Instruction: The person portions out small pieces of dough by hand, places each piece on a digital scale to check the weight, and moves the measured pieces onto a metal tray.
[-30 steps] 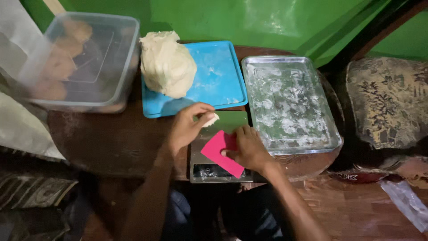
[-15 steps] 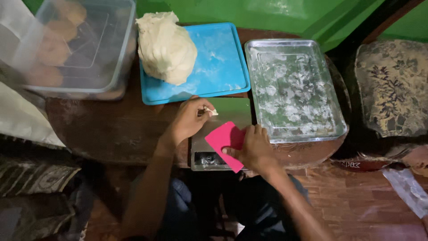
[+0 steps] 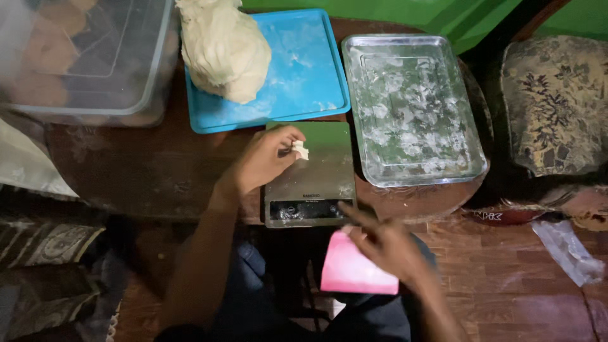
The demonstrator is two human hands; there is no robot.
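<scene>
Over the smooth metal top of a small kitchen scale, the left hand pinches a small, ragged lump of pale dough between thumb and fingertips; the other fingers curl loosely around it. Whether the lump touches the scale plate cannot be told. Nearer the body, the right hand grips a flat pink scraper, rectangular with rounded corners, its fingers closed over the upper edge while the forefinger points toward the scale; this hand is blurred.

Just beyond the scale lies a blue plastic tray, dusted with flour, bearing a large soft mound of dough whose top is cut off by the frame. Beside it to the right sits a shallow rectangular metal pan, its floor smeared with greasy white patches. At the far left stands a clear plastic tub; brownish rounded shapes inside are too hazy to identify. All rest on a dark wooden table. A patterned cushion lies at the right.
</scene>
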